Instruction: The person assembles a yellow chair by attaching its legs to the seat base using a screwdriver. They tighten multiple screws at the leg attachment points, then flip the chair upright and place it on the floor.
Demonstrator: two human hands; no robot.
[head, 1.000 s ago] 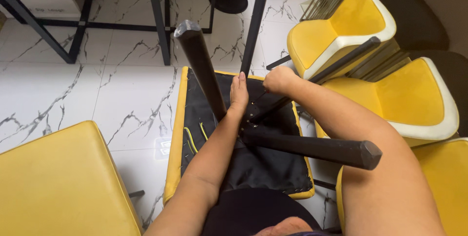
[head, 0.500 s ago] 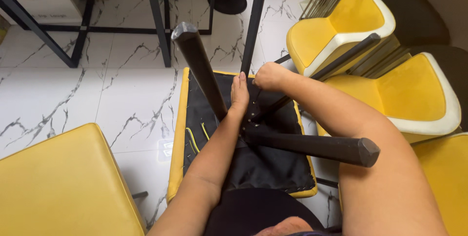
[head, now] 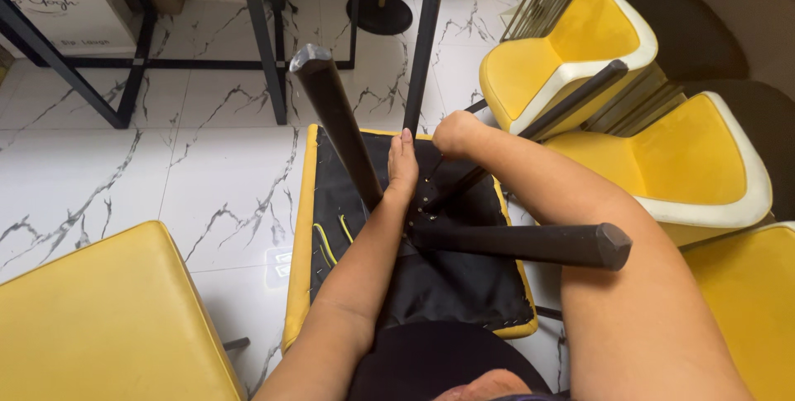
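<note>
upturned yellow chair (head: pixel 302 235) on floor | left hand (head: pixel 402 167) flat on its black underside beside leg (head: pixel 335 119) | right hand (head: pixel 455 132) fisted at leg bracket, contents hidden

a single head-worn camera is looking steeply down from above the person's own lap, facing forward over both forearms. it is sitting close to the upturned chair (head: pixel 414 235) (its black legs are reaching up toward the lens), while the marble floor (head: pixel 166 161) is stretching away beyond.
</note>
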